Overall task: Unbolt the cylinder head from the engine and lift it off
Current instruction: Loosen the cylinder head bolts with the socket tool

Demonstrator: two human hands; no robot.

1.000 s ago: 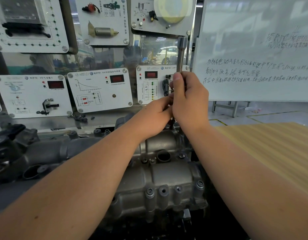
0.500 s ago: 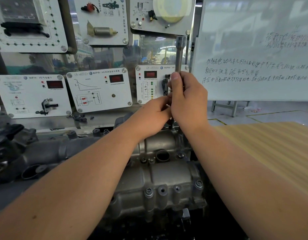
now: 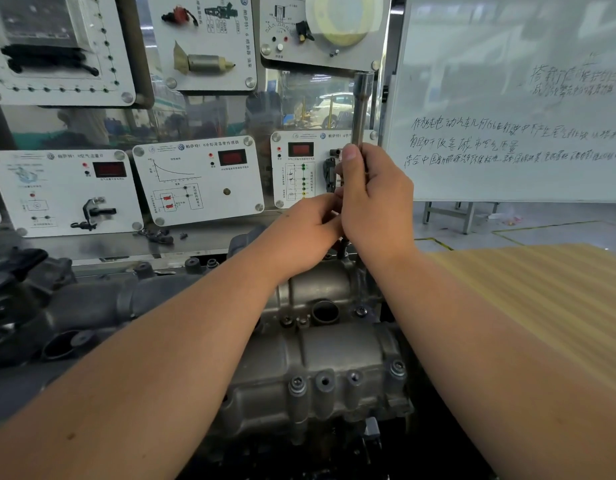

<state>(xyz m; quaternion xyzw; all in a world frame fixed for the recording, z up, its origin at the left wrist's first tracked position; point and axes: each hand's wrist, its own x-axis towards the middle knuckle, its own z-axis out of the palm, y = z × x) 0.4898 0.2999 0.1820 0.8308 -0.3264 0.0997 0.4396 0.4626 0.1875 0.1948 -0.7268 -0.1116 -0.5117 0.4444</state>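
Workshop training boards [image 3: 195,181] with gauges and a whiteboard [image 3: 507,98] stand behind a workbench, beyond both hands. Both forearms reach forward over the grey cylinder head [image 3: 320,362], which sits bolted to the engine just below and nearer than the hands. The right hand [image 3: 376,202] wraps its fingers round a long upright socket tool [image 3: 361,109], thumb lying up the shaft, the tool's top rising above the fist. The left hand [image 3: 306,230] touches the right from the left side, fingers curled at the tool's lower part; exactly what it pinches is hidden. This looks like loosening a bolt at the head's far edge. Several bolts [image 3: 397,367] remain nearer the person, so next the tool likely needs turning, then moving on.
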